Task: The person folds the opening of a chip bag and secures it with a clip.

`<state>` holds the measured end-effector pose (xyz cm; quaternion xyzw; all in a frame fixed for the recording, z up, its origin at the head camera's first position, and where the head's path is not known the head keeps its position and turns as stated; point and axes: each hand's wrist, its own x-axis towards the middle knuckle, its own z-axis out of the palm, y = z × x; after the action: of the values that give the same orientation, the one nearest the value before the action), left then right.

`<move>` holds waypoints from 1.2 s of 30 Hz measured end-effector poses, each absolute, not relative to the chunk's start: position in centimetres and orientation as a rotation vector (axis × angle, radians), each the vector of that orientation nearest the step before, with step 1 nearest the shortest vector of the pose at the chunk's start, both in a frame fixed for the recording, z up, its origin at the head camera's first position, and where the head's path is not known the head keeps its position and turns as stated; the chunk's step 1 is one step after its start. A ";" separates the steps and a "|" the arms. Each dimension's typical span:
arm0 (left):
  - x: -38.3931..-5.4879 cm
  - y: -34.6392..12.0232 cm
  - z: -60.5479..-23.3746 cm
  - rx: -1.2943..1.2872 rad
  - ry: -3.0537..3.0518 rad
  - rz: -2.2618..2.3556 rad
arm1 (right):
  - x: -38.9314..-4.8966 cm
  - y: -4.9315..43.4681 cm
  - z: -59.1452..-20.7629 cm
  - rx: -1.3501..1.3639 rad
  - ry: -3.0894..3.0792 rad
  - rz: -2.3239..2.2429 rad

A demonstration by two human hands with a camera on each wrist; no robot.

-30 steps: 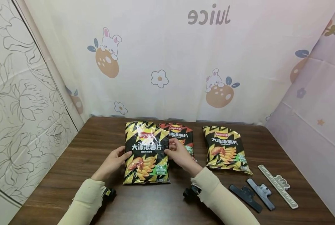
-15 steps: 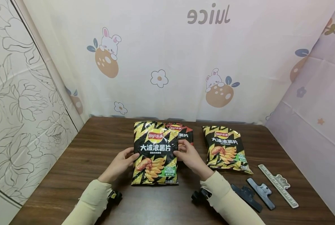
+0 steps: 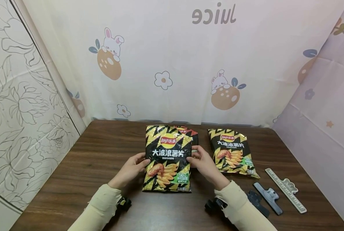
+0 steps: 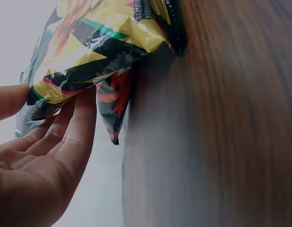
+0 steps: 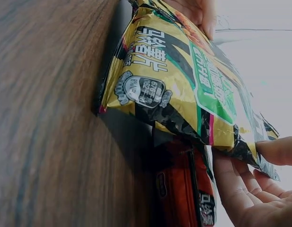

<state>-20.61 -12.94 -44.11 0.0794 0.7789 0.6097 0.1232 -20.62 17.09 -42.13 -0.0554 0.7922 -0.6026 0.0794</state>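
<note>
Both hands hold a yellow-and-black bag of potato chips by its sides, front facing the head camera and bottom edge close over the table. My left hand grips its left side, thumb on the front and fingers behind, as the left wrist view also shows. On the opposite side, my right hand pinches the bag the same way. Behind it stands a red-and-black chip bag, mostly hidden in the head view; its red side shows below the held bag in the right wrist view.
Another yellow-and-black chip bag lies at the back right of the wooden table. Right of the right arm lie a black clip, partly covered by the sleeve, a grey clip and a long pale clip. A printed curtain hangs behind.
Both hands have carried the yellow-and-black chip bag steadily to the right, so it now covers more of the red-and-black bag. The right sleeve now overlaps the black clip.
</note>
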 end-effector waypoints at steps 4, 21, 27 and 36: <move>-20.6 -12.5 -44.1 0.280 2.247 1.769 | -20.5 17.7 -42.3 -0.153 2.382 -1.806; -20.6 -10.6 -44.1 0.334 2.211 1.775 | -19.3 19.7 -42.1 -0.111 2.423 -1.795; -20.5 -10.1 -44.2 0.366 2.181 1.780 | -19.1 20.4 -42.1 -0.109 2.456 -1.775; -21.0 -9.3 -43.8 0.330 2.205 1.783 | -19.0 20.9 -42.0 -0.151 2.427 -1.815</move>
<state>-20.97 -9.35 -43.77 0.1143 0.7644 0.6182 0.1431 -19.01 20.91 -41.98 -0.0496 0.7988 -0.5972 0.0536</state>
